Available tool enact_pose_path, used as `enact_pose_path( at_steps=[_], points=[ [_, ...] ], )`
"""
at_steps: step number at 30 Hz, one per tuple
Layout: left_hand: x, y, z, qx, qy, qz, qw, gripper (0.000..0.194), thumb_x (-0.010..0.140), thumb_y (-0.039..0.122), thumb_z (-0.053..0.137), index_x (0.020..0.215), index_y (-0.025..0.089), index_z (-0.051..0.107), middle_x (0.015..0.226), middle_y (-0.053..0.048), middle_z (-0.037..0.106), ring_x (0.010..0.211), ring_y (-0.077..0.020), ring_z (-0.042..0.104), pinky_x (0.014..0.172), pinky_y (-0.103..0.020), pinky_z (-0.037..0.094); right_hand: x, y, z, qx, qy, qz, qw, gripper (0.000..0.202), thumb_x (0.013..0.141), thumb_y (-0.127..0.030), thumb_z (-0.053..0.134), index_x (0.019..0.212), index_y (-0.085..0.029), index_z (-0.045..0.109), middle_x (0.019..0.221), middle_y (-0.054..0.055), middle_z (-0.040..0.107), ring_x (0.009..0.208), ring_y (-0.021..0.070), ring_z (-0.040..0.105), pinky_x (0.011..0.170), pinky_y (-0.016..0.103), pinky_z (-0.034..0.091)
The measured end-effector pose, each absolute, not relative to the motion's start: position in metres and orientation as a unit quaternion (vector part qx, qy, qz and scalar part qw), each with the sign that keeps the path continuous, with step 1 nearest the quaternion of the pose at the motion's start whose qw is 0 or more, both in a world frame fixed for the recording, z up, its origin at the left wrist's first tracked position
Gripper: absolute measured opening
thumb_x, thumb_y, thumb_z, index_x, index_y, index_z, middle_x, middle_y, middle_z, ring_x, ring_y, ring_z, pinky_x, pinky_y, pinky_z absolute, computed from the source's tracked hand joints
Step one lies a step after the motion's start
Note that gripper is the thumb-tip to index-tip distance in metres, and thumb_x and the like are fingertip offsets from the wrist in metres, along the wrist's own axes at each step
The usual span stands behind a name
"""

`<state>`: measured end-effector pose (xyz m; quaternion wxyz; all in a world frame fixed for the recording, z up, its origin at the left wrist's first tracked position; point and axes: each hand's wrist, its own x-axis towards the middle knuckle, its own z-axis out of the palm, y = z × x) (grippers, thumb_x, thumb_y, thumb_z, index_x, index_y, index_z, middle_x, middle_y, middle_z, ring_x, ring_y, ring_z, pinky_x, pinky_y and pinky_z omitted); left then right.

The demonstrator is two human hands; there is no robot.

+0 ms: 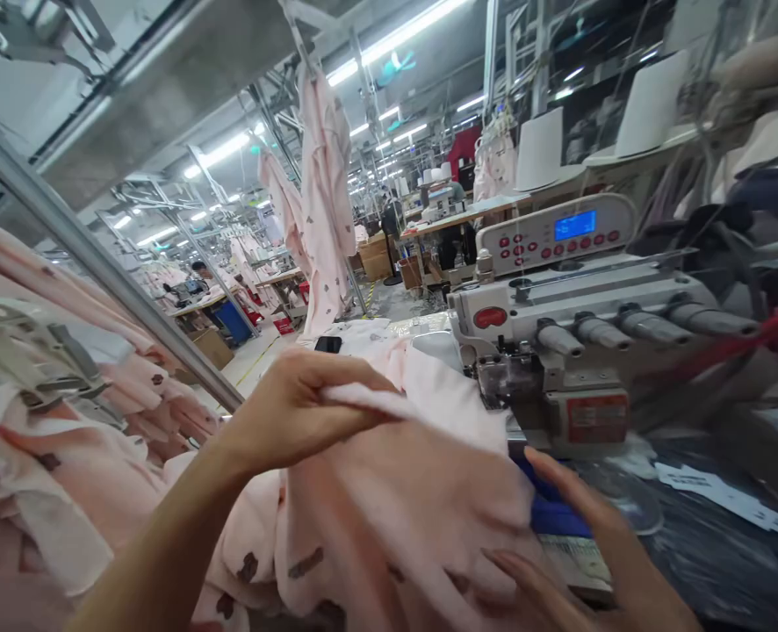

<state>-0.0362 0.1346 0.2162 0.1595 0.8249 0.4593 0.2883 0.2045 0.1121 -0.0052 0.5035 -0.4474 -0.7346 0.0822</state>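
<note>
My left hand [297, 408] is raised in front of me and pinches a fold of pale pink fabric [395, 500] printed with small brown shapes. The cloth drapes down from that grip across the lower middle of the view. My right hand [579, 553] lies low at the right, fingers spread and resting on the fabric's right edge, next to a blue piece [553, 518]. Just beyond both hands stands a white overlock sewing machine [560, 342], with a red badge and a control panel with a blue screen [553, 230].
Pink garments [66, 421] hang on a rail at the left, under a slanted metal bar [99, 263]. A pink garment [327, 193] hangs overhead. A black phone [327, 344] lies on the table. Dark plastic and a paper label [724, 496] lie right. Another person sits at a far left bench.
</note>
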Motion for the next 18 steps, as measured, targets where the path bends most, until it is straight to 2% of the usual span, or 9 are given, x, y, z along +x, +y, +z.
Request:
enact_pose_path(
  at_steps=[4, 5, 7, 8, 10, 12, 13, 15, 18],
  points=[
    [-0.067, 0.126, 0.238, 0.876, 0.376, 0.271, 0.134, 0.015, 0.086, 0.036, 0.073, 0.096, 0.029, 0.082, 0.07, 0.001, 0.076, 0.051, -0.0102, 0.064, 0.048, -0.017, 0.043, 0.21, 0.134, 0.02, -0.337, -0.796, -0.008, 0.502, 0.017, 0.098, -0.018, 0.05, 0.11, -0.025, 0.058, 0.138, 0.006, 0.052, 0.135, 0.0291, 0.04, 0.117, 0.046, 0.02],
    [-0.076, 0.131, 0.241, 0.869, 0.393, 0.281, 0.108, 0.014, 0.086, 0.037, 0.073, 0.093, 0.029, 0.082, 0.069, 0.001, 0.075, 0.052, -0.0107, 0.064, 0.048, -0.017, 0.043, 0.215, 0.138, 0.03, -0.324, -0.797, 0.033, 0.508, 0.015, 0.096, -0.015, 0.05, 0.1, -0.027, 0.058, 0.133, 0.002, 0.057, 0.131, 0.0241, 0.046, 0.117, 0.038, 0.023],
    [-0.084, 0.15, 0.237, 0.836, 0.457, 0.304, 0.018, 0.014, 0.084, 0.039, 0.075, 0.084, 0.026, 0.082, 0.071, -0.001, 0.072, 0.062, -0.0131, 0.065, 0.056, -0.021, 0.048, 0.223, 0.145, 0.05, -0.319, -0.779, 0.178, 0.51, 0.011, 0.096, -0.021, 0.055, 0.087, -0.028, 0.055, 0.111, -0.005, 0.067, 0.103, 0.0151, 0.065, 0.094, 0.021, 0.046],
    [-0.083, 0.161, 0.23, 0.817, 0.487, 0.308, -0.028, 0.016, 0.08, 0.041, 0.078, 0.082, 0.025, 0.081, 0.08, -0.003, 0.073, 0.074, -0.0166, 0.067, 0.066, -0.024, 0.052, 0.225, 0.148, 0.059, -0.331, -0.76, 0.26, 0.496, 0.019, 0.095, -0.028, 0.059, 0.079, -0.026, 0.051, 0.095, -0.007, 0.069, 0.078, 0.0118, 0.067, 0.067, 0.017, 0.049],
    [-0.067, 0.181, 0.209, 0.809, 0.507, 0.293, -0.046, 0.033, 0.072, 0.046, 0.084, 0.097, 0.025, 0.08, 0.115, -0.008, 0.07, 0.111, -0.0264, 0.063, 0.095, -0.037, 0.052, 0.224, 0.155, 0.072, -0.376, -0.716, 0.359, 0.466, 0.03, 0.091, -0.04, 0.065, 0.072, -0.024, 0.047, 0.068, -0.006, 0.056, 0.055, 0.0107, 0.052, 0.046, 0.019, 0.037],
    [-0.038, 0.192, 0.183, 0.847, 0.464, 0.249, 0.068, 0.055, 0.071, 0.048, 0.085, 0.12, 0.027, 0.072, 0.134, -0.008, 0.062, 0.129, -0.0275, 0.053, 0.11, -0.04, 0.043, 0.217, 0.158, 0.075, -0.416, -0.681, 0.406, 0.445, 0.029, 0.088, -0.048, 0.064, 0.078, -0.023, 0.054, 0.061, -0.006, 0.043, 0.054, 0.0108, 0.04, 0.047, 0.02, 0.029],
    [-0.022, 0.193, 0.17, 0.865, 0.427, 0.221, 0.144, 0.053, 0.076, 0.047, 0.082, 0.123, 0.026, 0.069, 0.128, -0.007, 0.066, 0.122, -0.0233, 0.058, 0.106, -0.035, 0.045, 0.213, 0.157, 0.074, -0.436, -0.654, 0.43, 0.443, 0.031, 0.088, -0.053, 0.063, 0.084, -0.023, 0.056, 0.061, -0.007, 0.044, 0.053, 0.0105, 0.038, 0.047, 0.02, 0.026],
    [0.003, 0.191, 0.15, 0.877, 0.36, 0.196, 0.25, 0.028, 0.088, 0.042, 0.071, 0.103, 0.019, 0.074, 0.093, -0.002, 0.07, 0.088, -0.0132, 0.063, 0.082, -0.024, 0.048, 0.207, 0.147, 0.065, -0.471, -0.584, 0.473, 0.462, 0.037, 0.089, -0.062, 0.058, 0.101, -0.027, 0.058, 0.057, -0.007, 0.051, 0.049, 0.0109, 0.041, 0.046, 0.02, 0.025],
    [0.018, 0.19, 0.135, 0.86, 0.348, 0.229, 0.296, 0.034, 0.097, 0.034, 0.059, 0.071, 0.012, 0.066, 0.066, 0.002, 0.054, 0.065, -0.0079, 0.049, 0.062, -0.02, 0.038, 0.205, 0.118, 0.048, -0.469, -0.546, 0.496, 0.486, 0.036, 0.094, -0.06, 0.057, 0.112, -0.029, 0.059, 0.053, -0.006, 0.055, 0.046, 0.0146, 0.052, 0.043, 0.022, 0.039]
  ],
)
